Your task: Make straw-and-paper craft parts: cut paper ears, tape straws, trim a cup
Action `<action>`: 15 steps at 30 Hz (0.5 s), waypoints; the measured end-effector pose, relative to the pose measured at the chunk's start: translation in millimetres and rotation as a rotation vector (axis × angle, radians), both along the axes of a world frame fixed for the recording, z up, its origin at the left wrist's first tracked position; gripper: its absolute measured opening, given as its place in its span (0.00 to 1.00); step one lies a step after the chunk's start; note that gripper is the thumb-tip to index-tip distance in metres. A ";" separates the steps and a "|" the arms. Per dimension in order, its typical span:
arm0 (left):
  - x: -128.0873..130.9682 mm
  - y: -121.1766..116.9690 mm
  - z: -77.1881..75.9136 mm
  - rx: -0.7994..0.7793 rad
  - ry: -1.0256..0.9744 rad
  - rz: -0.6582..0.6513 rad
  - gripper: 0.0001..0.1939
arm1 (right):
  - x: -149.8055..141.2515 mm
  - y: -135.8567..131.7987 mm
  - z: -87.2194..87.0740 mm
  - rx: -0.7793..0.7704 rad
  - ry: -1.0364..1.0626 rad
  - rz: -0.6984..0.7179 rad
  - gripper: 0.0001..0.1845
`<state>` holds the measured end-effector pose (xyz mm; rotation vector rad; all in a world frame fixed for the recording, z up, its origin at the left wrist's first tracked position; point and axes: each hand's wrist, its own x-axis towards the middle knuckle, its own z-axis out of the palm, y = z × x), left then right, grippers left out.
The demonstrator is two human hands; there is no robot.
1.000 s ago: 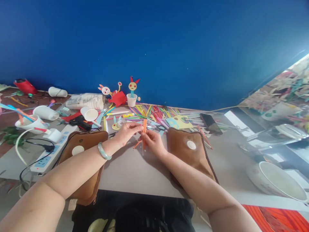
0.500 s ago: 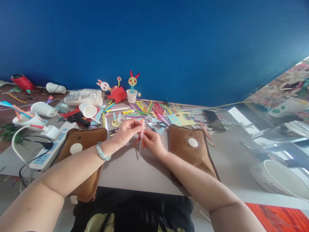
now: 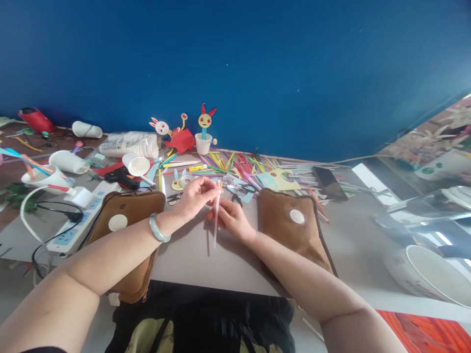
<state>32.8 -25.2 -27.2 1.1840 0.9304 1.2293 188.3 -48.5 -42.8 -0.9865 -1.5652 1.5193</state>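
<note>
Over the table (image 3: 184,267), forearms (image 3: 121,255) converge: left hand (image 3: 196,200) pinches a clear straw (image 3: 215,230), right hand (image 3: 236,221) curls beside it, grip unclear.

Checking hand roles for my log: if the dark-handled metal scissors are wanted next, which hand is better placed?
Probably the right hand: the dark-handled metal scissors lie just beyond it, while the left hand, pinching the clear plastic straw, would reach across. Both hands are at the straw, though.
</note>
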 end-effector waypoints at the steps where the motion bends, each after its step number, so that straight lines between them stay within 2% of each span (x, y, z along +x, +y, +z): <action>1: -0.1 0.0 0.1 -0.015 -0.021 -0.002 0.15 | 0.2 0.0 -0.2 -0.006 0.000 0.014 0.26; 6: -1.3 1.3 2.3 -0.126 -0.137 -0.067 0.20 | 1.0 -0.8 2.5 -0.019 -0.004 0.037 0.26; 9: -2.1 2.9 3.7 -0.192 -0.157 -0.122 0.16 | 1.8 -1.0 4.9 0.004 -0.004 0.052 0.26; 15: -3.2 5.4 3.5 -0.184 -0.164 -0.109 0.12 | 4.3 2.5 0.6 -0.014 0.026 0.085 0.27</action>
